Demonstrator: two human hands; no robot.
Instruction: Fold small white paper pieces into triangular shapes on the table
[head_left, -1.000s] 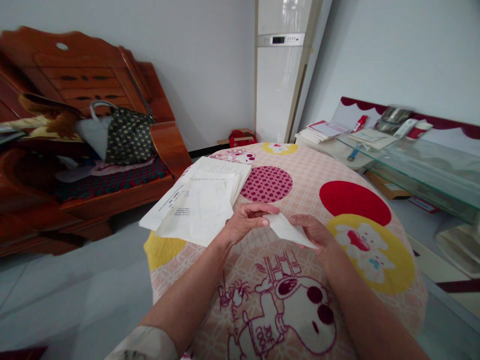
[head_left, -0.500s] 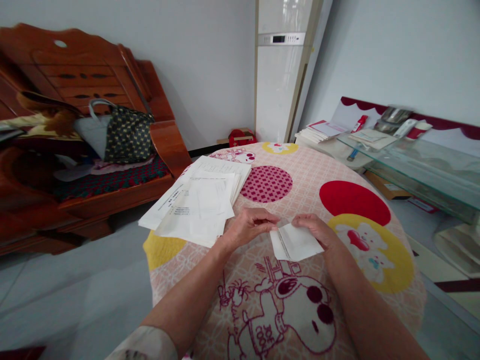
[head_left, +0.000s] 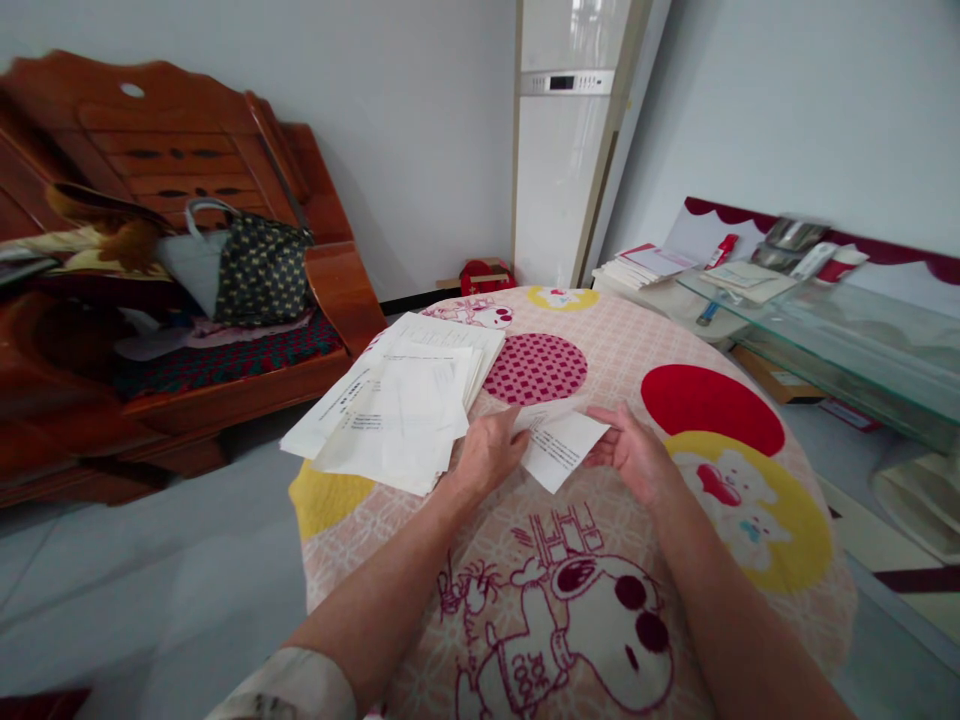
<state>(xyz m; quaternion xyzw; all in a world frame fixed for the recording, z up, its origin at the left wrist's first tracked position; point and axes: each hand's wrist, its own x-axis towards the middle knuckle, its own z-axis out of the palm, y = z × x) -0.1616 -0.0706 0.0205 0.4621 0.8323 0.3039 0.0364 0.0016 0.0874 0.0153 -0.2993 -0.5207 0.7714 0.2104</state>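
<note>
A folded white sheet of paper [head_left: 559,445] with printed lines is held between my two hands, above the patterned tablecloth. My left hand [head_left: 489,452] is closed on its left corner, with the fingertips partly hidden behind the hand. At the right corner, my right hand [head_left: 636,455] has its thumb along the upper edge and its other fingers partly behind the paper, in a loose grip. Left of my left hand lies a pile of printed papers [head_left: 397,420], its sheets slightly askew.
The round table [head_left: 720,640] wears a cartoon-print cloth. At left stands a wooden sofa [head_left: 341,290] with a patterned bag [head_left: 262,265] on it. A glass table [head_left: 847,320] and a stack of papers [head_left: 645,265] are at right. Behind rises a white floor-standing air conditioner [head_left: 555,180].
The sheet has been turned and now shows printed lines facing up. My left hand has shifted slightly left, and my right hand's fingers have spread from their tighter hold.
</note>
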